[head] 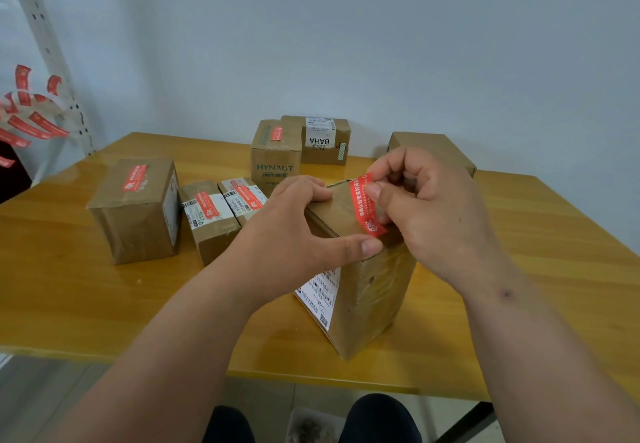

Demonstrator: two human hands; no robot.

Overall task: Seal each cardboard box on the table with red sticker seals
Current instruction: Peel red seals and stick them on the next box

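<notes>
The right hand (429, 207) is pinching a red sticker seal (367, 204) and laying it across the top seam of a tall cardboard box (367, 290) near the table's (69, 290) front edge; the left hand (294, 231) is gripping the box top, steadying it. Pressing from the stuck end outward should be smoothing it flat, though that end looks only partly stuck.

Perforated metal shelf upright (52, 61) at left, dark trousers (377, 418) below.
</notes>
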